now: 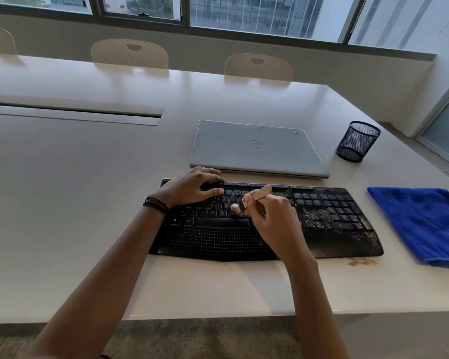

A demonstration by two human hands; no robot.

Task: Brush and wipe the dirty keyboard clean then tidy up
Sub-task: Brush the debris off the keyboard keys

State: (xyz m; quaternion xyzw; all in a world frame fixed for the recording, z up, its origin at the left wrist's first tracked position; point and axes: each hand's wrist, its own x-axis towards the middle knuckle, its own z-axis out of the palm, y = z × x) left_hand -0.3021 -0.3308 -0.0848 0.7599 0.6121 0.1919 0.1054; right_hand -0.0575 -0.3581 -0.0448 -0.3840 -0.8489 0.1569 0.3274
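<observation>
A black keyboard (218,237) with a palm rest lies on the white table (88,203). Brown crumbs cover its right key block, and a few lie on the table by its front right corner. My right hand (272,218) grips a small brush (254,196) with a pale wooden handle; its white bristles touch the middle keys. My left hand (189,187) rests flat on the keyboard's upper left, fingers straight. A folded blue cloth (420,224) lies to the right of the keyboard.
A closed grey laptop (257,149) lies just behind the keyboard. A black mesh pen cup (357,141) stands at the back right. Three pale chairs stand along the table's far side under the windows. The table's front edge runs close below my forearms.
</observation>
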